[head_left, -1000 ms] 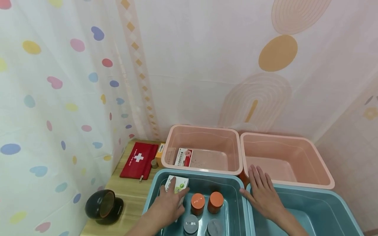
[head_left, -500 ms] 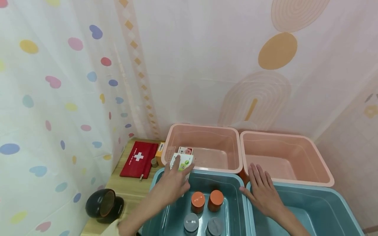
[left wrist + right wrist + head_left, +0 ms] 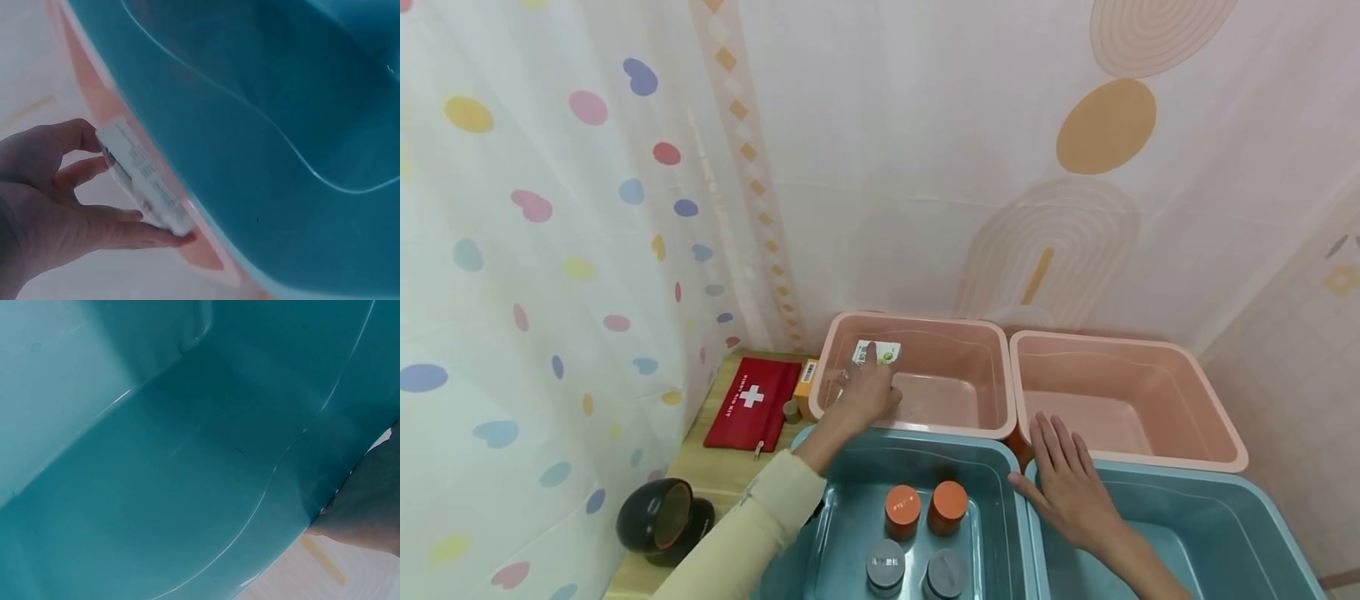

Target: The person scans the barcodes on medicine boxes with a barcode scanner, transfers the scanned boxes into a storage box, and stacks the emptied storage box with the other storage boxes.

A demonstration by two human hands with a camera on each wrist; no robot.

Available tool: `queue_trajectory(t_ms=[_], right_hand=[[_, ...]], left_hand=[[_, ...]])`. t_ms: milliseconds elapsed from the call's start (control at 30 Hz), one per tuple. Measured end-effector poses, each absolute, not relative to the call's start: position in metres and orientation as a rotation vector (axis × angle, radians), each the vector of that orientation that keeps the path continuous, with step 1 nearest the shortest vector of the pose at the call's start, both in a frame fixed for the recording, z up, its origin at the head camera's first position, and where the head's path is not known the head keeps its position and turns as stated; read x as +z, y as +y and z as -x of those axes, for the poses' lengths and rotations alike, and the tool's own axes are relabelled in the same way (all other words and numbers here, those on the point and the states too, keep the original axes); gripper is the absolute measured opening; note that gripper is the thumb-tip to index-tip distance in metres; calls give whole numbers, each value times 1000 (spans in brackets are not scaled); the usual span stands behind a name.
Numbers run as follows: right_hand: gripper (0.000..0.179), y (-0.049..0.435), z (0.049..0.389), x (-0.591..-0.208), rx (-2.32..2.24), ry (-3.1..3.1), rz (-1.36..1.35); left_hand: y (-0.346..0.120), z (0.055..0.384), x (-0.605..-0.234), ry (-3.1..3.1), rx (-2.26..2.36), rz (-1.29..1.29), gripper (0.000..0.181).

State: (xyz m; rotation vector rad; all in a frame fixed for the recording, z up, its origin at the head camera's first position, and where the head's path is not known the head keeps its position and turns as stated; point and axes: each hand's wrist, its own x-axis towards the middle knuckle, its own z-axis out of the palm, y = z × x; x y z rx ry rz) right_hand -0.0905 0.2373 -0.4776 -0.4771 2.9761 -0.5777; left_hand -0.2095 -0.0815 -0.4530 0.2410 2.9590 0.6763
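While the white box (image 3: 889,350) is gripped, gentle lowering is advised

Held by the left hand (image 3: 867,393) over or inside the left pink bin (image 3: 955,402), it should be levelled before release. The right hand (image 3: 1066,493) is laid straight-fingered at the right blue bin (image 3: 1198,510).

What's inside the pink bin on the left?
Looking into the left pink bin, I see the left hand holding a white box; bin floor shows to their right. Anything beneath hand and box is covered.
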Motion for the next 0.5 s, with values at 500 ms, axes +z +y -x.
queue_trajectory(t_ms=[500], right_hand=[[95,234,87,-477,-591,2974,483]], left_hand=[[-90,246,-495,2859,591,-43,52]])
